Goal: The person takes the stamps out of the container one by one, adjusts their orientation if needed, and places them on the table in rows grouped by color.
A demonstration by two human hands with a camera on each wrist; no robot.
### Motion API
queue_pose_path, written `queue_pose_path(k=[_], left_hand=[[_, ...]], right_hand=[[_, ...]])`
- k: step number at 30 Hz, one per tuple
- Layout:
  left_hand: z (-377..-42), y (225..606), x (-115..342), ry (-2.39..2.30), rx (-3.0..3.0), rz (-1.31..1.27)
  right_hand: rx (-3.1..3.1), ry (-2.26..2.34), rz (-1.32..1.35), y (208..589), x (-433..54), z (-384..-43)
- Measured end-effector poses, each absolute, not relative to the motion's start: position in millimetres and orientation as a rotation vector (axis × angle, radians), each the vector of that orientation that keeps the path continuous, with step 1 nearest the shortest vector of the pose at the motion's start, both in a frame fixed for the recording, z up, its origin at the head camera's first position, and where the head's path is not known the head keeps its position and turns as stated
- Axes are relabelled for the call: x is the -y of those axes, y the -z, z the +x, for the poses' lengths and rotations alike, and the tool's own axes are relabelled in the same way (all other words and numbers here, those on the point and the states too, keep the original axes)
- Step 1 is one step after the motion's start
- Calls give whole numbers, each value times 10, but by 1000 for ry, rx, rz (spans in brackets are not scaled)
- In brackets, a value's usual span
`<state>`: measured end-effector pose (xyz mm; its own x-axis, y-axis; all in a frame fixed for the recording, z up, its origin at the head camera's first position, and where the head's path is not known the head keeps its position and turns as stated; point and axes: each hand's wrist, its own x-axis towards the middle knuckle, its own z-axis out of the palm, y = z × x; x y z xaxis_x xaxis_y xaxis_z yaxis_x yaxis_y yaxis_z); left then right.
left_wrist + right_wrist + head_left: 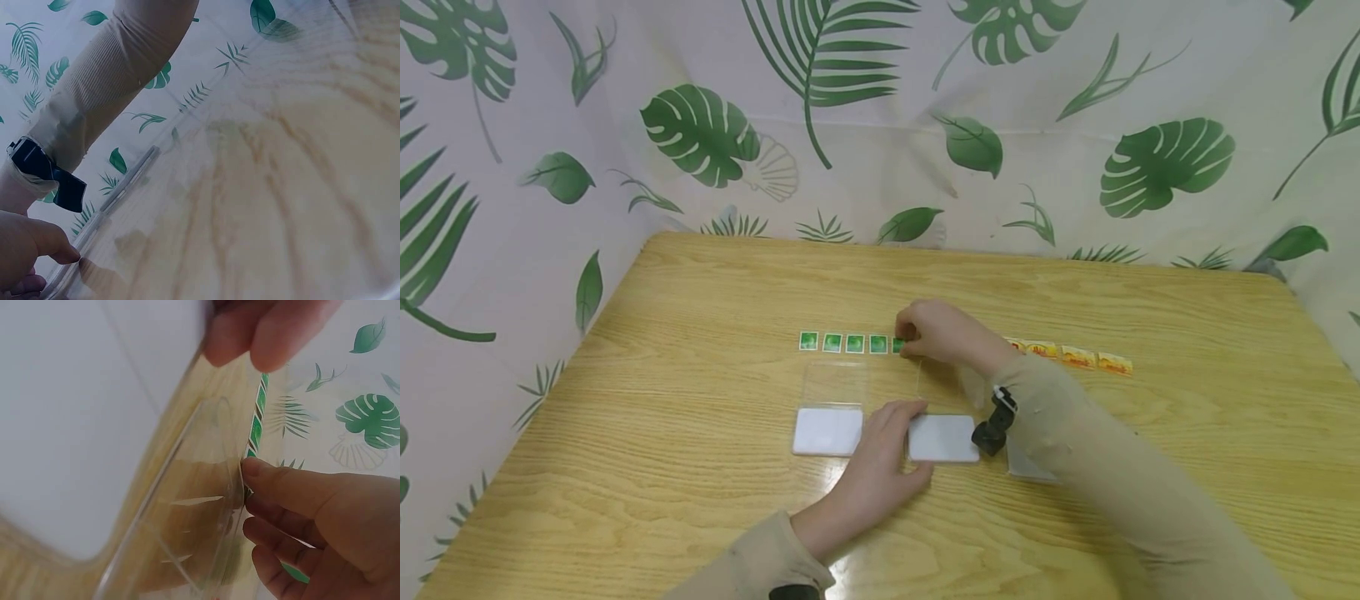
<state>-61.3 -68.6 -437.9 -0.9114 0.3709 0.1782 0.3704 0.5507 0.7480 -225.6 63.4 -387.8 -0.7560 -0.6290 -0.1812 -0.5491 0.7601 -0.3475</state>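
Observation:
My right hand [946,333] is at the right end of a row of small green stamps [854,343]; its thumb and index finger pinch the end stamp, mostly hidden by the fingers. My left hand [880,460] grips the left end of a flat plastic case with a white inside [943,438], fingers at its far edge and thumb at its near edge. The case's clear lid [187,506] stands raised beneath the right hand in the right wrist view. A similar case [827,431] lies to the left, its clear lid [834,384] folded back.
Orange-and-yellow stamps [1078,357] continue the row to the right, partly behind the right forearm. Another case [1030,467] shows under that forearm. The wooden table [647,400] meets a leaf-patterned cloth [865,183] at the back.

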Motion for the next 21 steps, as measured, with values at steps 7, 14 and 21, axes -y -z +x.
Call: queue_pose_path(k=[7, 14, 21], left_hand=[[-608, 4376, 686, -1330, -2766, 654], [-609, 4380, 686, -1334, -2774, 662], [-609, 4386, 683, -1343, -2777, 665]], right_hand=[[-2661, 413, -928, 3861, -645, -2244], [-2649, 384, -950, 3861, -640, -2240], [-2661, 380, -946, 3856, -639, -2227]])
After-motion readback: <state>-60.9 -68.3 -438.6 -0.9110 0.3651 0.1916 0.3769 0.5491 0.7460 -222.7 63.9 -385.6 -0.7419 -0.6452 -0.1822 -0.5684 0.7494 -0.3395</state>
